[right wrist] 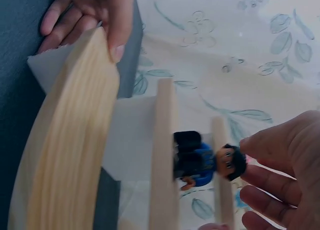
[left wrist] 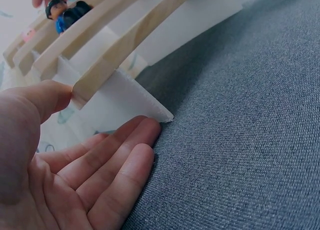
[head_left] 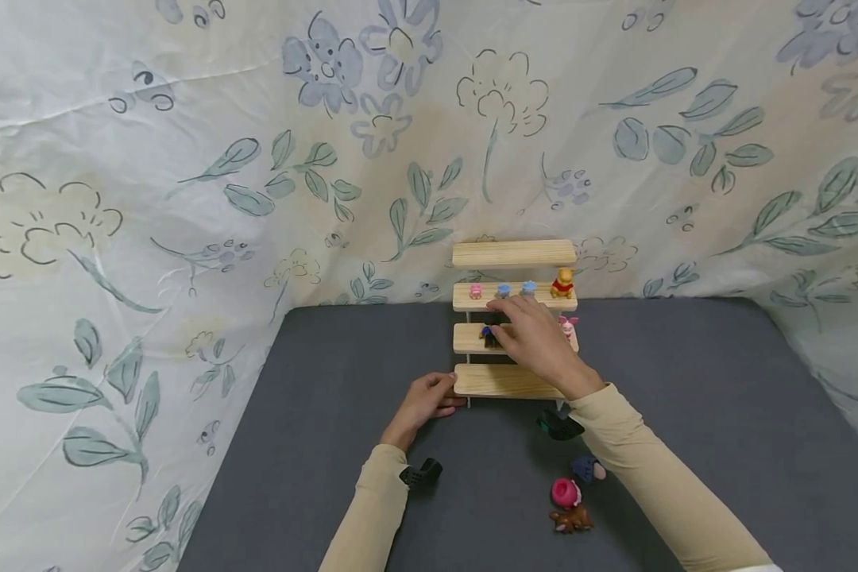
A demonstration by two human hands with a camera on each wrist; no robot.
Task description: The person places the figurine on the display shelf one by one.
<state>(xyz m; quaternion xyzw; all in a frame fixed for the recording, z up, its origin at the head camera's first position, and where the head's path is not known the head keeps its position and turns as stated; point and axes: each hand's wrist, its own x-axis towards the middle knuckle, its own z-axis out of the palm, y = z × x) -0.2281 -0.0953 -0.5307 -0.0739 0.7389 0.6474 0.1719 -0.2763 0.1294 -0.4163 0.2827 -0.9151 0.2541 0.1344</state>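
A tiered wooden display shelf (head_left: 509, 381) with white side supports stands on the dark cloth. On its second-lowest tier a toy figure (right wrist: 200, 162) with dark hair, blue top and black legs stands upright. Around that figure's head are the fingertips of my right hand (head_left: 532, 334); thumb and fingers are spread, and a firm grip does not show. My left hand (left wrist: 85, 160) is at the shelf's lower left end. Its thumb touches the end of the lowest board (left wrist: 100, 72), while the loosely straight fingers lie against the white support (left wrist: 122, 102).
Small pink (head_left: 475, 291) and blue toys (head_left: 504, 291) and a yellow bear figure (head_left: 562, 284) line an upper tier. A pink piglet figure (head_left: 567, 326) is partly behind my right hand. Near my right forearm lie a blue toy (head_left: 584, 468), pink toy (head_left: 565, 492) and brown toy (head_left: 572, 520).
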